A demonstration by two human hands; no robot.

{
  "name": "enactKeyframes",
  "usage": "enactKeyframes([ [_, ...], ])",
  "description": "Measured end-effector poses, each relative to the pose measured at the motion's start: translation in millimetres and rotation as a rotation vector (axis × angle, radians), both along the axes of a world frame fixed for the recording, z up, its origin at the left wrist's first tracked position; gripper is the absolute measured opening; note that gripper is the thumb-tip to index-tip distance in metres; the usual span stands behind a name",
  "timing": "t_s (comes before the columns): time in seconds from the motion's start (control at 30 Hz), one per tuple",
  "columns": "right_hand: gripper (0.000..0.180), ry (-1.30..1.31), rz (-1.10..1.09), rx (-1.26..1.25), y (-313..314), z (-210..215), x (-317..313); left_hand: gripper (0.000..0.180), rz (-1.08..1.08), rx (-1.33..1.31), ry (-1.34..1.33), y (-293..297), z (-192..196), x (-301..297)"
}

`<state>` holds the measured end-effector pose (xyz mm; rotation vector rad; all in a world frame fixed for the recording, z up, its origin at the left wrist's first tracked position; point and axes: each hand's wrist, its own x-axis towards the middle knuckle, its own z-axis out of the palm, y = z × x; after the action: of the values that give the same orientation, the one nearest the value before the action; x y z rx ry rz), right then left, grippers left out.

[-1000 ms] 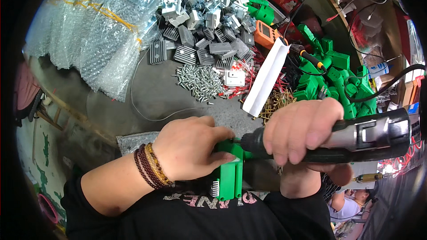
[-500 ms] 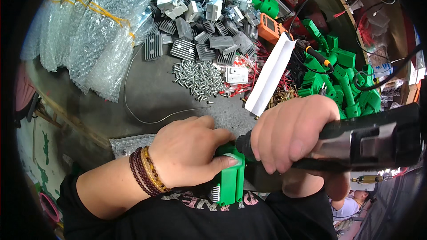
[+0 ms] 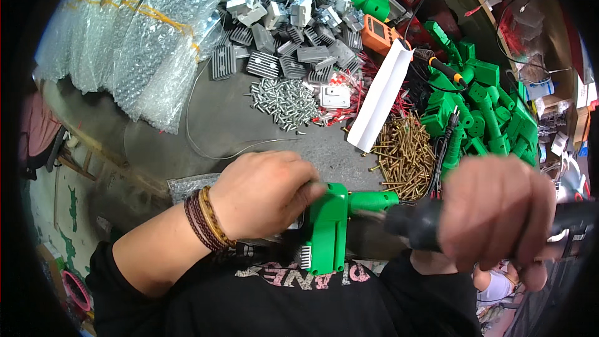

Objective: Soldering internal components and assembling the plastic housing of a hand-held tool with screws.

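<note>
A green plastic housing (image 3: 327, 231) with a round green handle (image 3: 374, 200) is in front of my chest. A small white toothed part (image 3: 306, 256) shows at its lower left side. My left hand (image 3: 268, 190) is closed at the housing's upper left edge, its fingertips partly hidden. To the right, my right hand (image 3: 493, 206) is wrapped round a black power drill (image 3: 415, 221), blurred by motion. The drill's tip points left and is apart from the housing, beneath the handle.
Beyond my hands lie silver screws (image 3: 284, 103), brass-coloured screws (image 3: 405, 156), finned heat sinks (image 3: 265, 64) and a folded white paper strip (image 3: 382, 97). Green housings (image 3: 483, 106) pile up at right, near an orange meter (image 3: 379, 34). Bubble-wrap bags (image 3: 150, 56) lie far left. A thin wire (image 3: 206, 155) curves across the table.
My right hand has pulled the drill to the right, away from the housing. The housing's handle and the brass-coloured screws are uncovered. My left thumb has moved off the housing's front.
</note>
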<state>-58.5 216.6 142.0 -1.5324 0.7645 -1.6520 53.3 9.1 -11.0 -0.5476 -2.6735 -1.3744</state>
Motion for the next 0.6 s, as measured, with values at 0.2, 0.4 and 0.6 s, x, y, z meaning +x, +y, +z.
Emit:
enactKeyframes([
  [0.2, 0.043, 0.049, -0.502, 0.248, 97.2, -67.0, 37.5, 0.065, -0.200, -0.048, 0.034, -14.1, 5.3, 1.0],
  [0.4, 0.037, -0.724, -0.808, -0.024, 158.6, -118.5, 72.1, 0.069, -0.136, -0.173, 0.117, -5.8, 8.1, 4.0],
  [0.6, 0.043, -0.932, -0.800, -0.210, 157.4, -156.5, 68.6, 0.069, -0.156, -0.169, 0.147, -2.5, 6.1, 0.1],
])
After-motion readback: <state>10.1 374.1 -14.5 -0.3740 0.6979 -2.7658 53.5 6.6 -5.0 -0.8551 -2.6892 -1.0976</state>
